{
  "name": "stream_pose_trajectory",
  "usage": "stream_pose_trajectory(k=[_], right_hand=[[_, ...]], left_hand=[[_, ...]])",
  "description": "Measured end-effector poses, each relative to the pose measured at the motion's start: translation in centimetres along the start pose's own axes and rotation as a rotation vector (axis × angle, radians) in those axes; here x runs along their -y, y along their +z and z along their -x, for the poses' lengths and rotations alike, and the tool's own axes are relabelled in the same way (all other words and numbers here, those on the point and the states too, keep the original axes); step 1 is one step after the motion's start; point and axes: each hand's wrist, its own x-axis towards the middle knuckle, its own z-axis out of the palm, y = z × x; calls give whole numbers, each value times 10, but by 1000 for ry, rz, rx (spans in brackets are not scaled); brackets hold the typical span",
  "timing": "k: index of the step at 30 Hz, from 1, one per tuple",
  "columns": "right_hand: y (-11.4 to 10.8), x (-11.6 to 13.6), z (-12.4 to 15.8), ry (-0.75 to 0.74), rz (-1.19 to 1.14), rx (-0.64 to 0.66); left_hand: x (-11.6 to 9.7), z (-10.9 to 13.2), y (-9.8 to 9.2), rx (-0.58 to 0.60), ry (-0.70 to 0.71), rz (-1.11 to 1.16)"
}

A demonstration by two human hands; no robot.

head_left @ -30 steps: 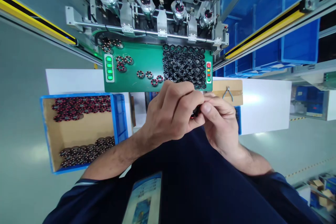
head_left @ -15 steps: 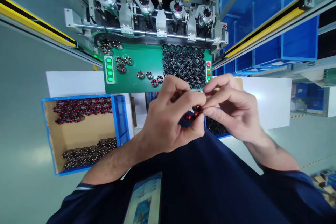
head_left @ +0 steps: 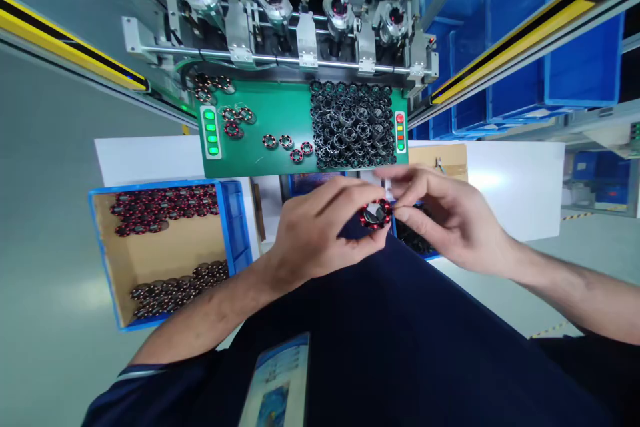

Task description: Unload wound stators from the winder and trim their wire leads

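Note:
My left hand (head_left: 320, 230) is closed around a motor stator (head_left: 386, 212), a ring wound with red wire, held above my lap in front of the green worktop (head_left: 290, 103). The stator's open centre faces the camera. At its right edge, my right hand (head_left: 445, 223) brings thumb and index finger together; anything pinched between them is too small to make out. The other right fingers are bent and slightly blurred. Beyond the hands, a pile of black stator cores (head_left: 350, 123) covers the worktop's right half. Several wound stators (head_left: 296, 156) lie loose to its left.
A winding machine (head_left: 240, 47) with several spindles stands behind the worktop. At left, a blue box (head_left: 235, 213) holds rows of wound stators. Green-lit buttons (head_left: 212, 133) flank the worktop. Blue bins (head_left: 515, 60) are stacked right. A phone-like screen (head_left: 277, 380) is low in front.
The stator has turned so its ring opening shows towards the camera. My left fingers have straightened somewhat along its top. My right hand still meets its right edge, its forearm now stretched further to the right.

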Motion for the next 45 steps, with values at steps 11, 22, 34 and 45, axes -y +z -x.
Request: stream_pose_trajectory(k=[11,22,34,45], right_hand=[[-33,11,-13,264,-254,378],[-34,27,-7,-76,274,223],[-30,7,-15,515,-373,540],[-33,40,-3,-152,354,124]], left_hand=[[-12,-18,-28,83,96,136],[-14,-25,-29,186,-18,2],[-8,-19,-32,27,523,-245],[-9,-12,-23,195,13,93]])
